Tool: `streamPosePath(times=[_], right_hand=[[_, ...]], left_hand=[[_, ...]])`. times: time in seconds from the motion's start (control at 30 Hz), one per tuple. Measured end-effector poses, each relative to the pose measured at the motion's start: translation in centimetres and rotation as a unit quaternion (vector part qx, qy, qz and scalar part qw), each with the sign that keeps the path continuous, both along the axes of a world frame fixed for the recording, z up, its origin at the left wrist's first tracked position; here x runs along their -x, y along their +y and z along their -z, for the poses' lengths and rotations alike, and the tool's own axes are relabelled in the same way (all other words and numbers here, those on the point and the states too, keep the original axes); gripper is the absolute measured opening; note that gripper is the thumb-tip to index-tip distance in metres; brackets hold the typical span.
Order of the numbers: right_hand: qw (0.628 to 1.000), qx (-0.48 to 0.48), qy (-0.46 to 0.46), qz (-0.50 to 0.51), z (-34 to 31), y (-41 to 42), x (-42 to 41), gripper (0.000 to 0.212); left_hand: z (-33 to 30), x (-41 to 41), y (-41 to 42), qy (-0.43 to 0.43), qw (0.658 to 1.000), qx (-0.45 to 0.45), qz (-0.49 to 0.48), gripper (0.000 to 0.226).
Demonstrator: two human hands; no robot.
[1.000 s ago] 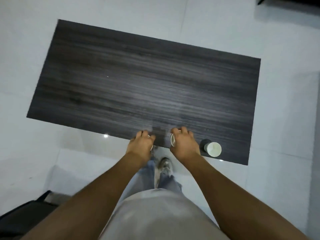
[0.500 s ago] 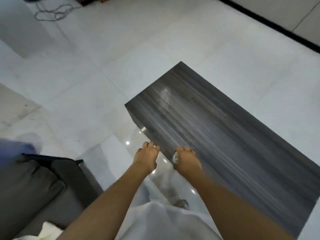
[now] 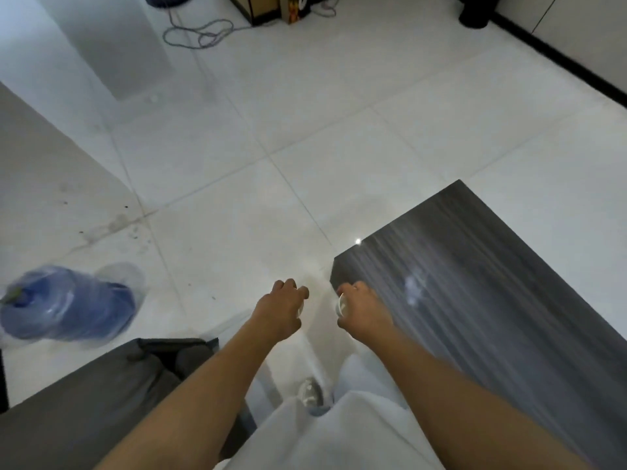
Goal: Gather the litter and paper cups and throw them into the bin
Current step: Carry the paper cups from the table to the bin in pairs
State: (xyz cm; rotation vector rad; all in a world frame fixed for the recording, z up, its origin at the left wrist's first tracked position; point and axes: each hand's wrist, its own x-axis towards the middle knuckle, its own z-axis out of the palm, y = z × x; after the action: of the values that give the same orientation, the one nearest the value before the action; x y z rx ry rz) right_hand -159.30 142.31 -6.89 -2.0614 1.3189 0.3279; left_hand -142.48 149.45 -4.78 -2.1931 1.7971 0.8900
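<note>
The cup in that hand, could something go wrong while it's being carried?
Maybe. The right hand curls round a paper cup that is mostly hidden, so a loose hold could drop it. The table corner sits right beside that hand and might knock it. On the floor, a blue water bottle and a cable lie ahead, possible trip spots.

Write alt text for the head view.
Both hands are held out over a white tiled floor; the right hand grips a white paper cup beside a dark wood table. The left hand is curled. A blue water jug lies at left.
</note>
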Motion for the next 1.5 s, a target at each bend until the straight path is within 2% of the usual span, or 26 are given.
streamPosePath(times=[0.2,0.47,0.6,1.07,1.37,1.5], right_hand=[[1.000,0.012,-0.007,-0.005,0.5,-9.6,-6.1,0.046],[0.999,0.022,0.001,0.031,0.5,-27.3,-14.7,0.051],[0.999,0.025,0.012,0.043,-0.5,-34.2,-18.2,0.052],[0.980,0.009,0.016,0.197,-1.5,-58.1,-31.2,0.049],[0.965,-0.003,0.027,0.260,-1.3,-72.0,-31.5,0.049],[0.961,0.008,0.018,0.276,-0.2,-81.8,-29.3,0.051]], left_hand=[[1.1,-6.7,-10.3,-0.006,1.000,-0.001,0.020,0.050],[0.5,-15.2,-29.6,-0.016,0.998,0.011,0.055,0.049],[-0.4,-19.0,-36.8,-0.008,0.998,0.012,0.063,0.049],[-1.1,-34.8,-66.0,-0.019,0.981,0.003,0.195,0.051],[-1.4,-35.0,-83.2,0.001,0.967,0.011,0.254,0.049],[-0.6,-32.5,-93.5,0.003,0.963,0.021,0.267,0.048]])
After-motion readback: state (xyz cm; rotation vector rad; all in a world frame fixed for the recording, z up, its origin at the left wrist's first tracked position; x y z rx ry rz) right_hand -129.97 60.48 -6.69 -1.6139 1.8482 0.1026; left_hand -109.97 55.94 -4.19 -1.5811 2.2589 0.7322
